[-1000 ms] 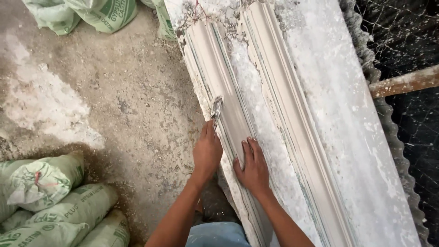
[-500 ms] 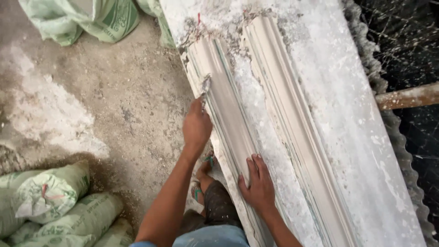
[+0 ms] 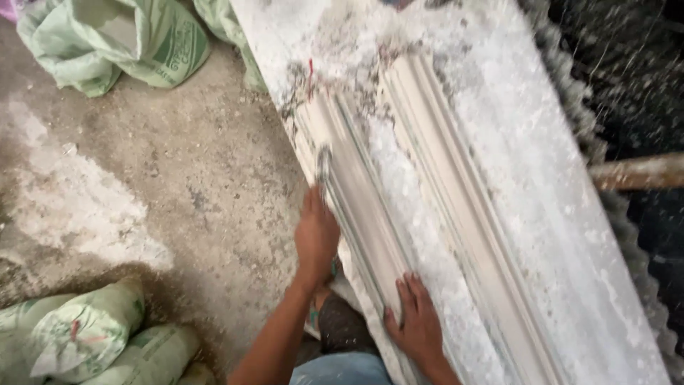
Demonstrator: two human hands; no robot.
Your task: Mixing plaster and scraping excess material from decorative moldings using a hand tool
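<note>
The long white ridged plaster moulding (image 3: 456, 235) lies on the dusty white table (image 3: 570, 214), its length running from eleven o'clock to five. The left hand (image 3: 315, 239) grips a small metal scraper (image 3: 324, 158) against its left edge; the right hand (image 3: 417, 324) presses flat, fingers spread. Green woven sacks (image 3: 121, 43) slump at ten o'clock, more (image 3: 85, 335) at eight.

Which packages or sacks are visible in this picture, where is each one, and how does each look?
Green sack: top left on the floor, crumpled, pale green with darker print.
Second green sack: top, beside the white slab, mostly hidden.
Stacked green sacks: bottom left corner, full and rounded, pale green, one with a small red mark.
No signs or screens.
</note>
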